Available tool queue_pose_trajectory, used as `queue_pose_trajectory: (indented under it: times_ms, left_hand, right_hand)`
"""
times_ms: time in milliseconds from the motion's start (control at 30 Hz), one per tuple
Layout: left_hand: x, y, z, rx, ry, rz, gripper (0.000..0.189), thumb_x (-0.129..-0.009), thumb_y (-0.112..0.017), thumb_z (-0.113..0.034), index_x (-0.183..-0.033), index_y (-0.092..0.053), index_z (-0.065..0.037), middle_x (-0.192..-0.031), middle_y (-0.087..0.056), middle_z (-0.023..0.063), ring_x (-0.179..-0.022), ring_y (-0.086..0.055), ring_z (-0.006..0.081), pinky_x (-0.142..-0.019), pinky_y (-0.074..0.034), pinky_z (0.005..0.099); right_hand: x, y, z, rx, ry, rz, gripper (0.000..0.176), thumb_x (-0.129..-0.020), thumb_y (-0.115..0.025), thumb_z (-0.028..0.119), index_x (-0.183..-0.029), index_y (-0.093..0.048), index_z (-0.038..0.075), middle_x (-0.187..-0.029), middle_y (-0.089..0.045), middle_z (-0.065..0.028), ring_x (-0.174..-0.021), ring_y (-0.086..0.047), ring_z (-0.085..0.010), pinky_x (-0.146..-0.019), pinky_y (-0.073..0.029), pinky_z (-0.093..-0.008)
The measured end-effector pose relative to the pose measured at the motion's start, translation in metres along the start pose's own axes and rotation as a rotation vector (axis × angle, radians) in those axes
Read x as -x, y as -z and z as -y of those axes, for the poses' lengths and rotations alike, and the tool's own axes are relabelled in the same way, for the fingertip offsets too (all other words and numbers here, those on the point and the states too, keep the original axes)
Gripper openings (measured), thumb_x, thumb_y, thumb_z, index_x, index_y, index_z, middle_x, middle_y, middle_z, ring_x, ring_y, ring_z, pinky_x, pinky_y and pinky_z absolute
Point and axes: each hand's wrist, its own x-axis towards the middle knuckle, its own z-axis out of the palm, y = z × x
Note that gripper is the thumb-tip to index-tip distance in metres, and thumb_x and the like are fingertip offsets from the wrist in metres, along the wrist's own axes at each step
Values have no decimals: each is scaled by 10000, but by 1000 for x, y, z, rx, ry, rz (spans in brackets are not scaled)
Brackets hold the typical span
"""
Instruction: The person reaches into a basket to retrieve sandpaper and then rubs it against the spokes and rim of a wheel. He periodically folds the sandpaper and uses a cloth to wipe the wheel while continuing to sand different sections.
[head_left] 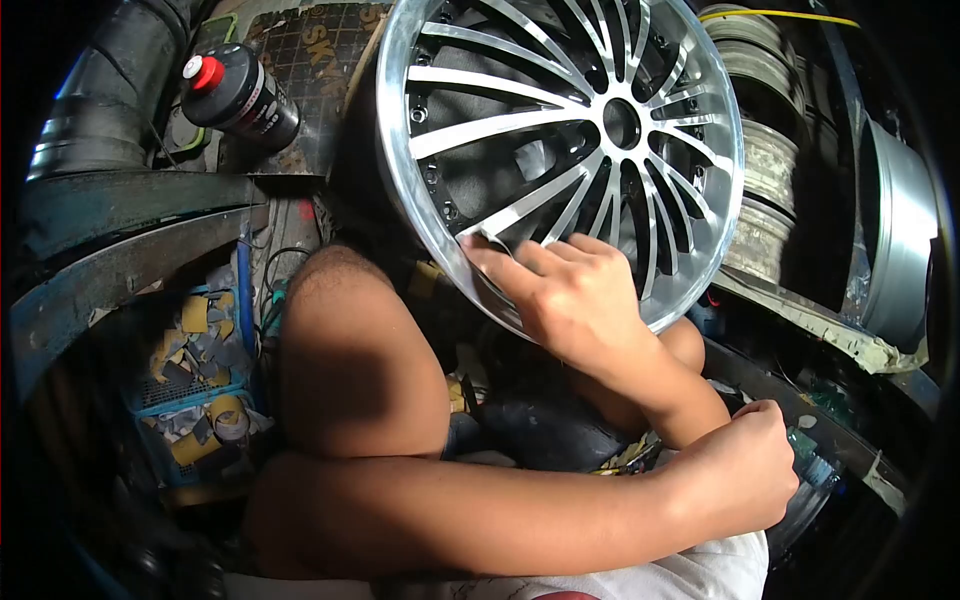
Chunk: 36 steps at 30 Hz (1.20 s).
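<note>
A multi-spoke alloy wheel (437, 215) with bright machined spokes and dark gaps stands tilted in front of me. At its lower left, my right hand (575, 290) presses its fingers against the inner rim near a spoke's end. A small grey piece of sandpaper (491, 240) shows at the index finger, mostly covered by the hand. My left forearm crosses low in the view, and my left hand (752, 465) is closed in a fist beside my right forearm. Whatever that fist holds, if anything, is hidden.
A black bottle with a red cap (240, 97) stands on a board (320, 60) at the upper left. Blue baskets (160, 405) hold sandpaper scraps. More wheel rims (765, 165) are stacked at right, near a silver rim (900, 240). My bare knees flank the wheel's lower side.
</note>
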Motion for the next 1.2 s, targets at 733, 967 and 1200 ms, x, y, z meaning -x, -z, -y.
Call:
queue_pose_trajectory:
  times_ms: [733, 967, 1200]
  left_hand:
    - [-1, -5, 1, 7, -8, -76, 141, -876, -683, -213, -787, -783, -169, -719, -705, -46, -728, -671, 179, -694, -422, 384]
    - [14, -4, 17, -15, 20, -185, 146, -785, -701, -216, -660, -723, -143, -620, -637, -37, -633, -603, 165, -637, -382, 342]
    - [16, -8, 20, -8, 14, -164, 146, -785, -699, -219, -668, -723, -135, -625, -636, -32, -635, -602, 167, -639, -383, 342]
  right_hand:
    - [2, 2, -3, -4, -14, -28, 443, -846, -657, 171, -1282, -732, 159, -729, -600, -2, -572, -659, -168, -583, -522, -329]
    - [2, -7, -1, -67, -51, -80, 369, -866, -633, 180, -1219, -740, 155, -747, -609, 1, -552, -661, -174, -569, -513, -321]
    - [1, -21, -8, -18, -16, -59, 318, -869, -623, 175, -1161, -750, 172, -747, -627, -3, -576, -676, -168, -562, -504, -328]
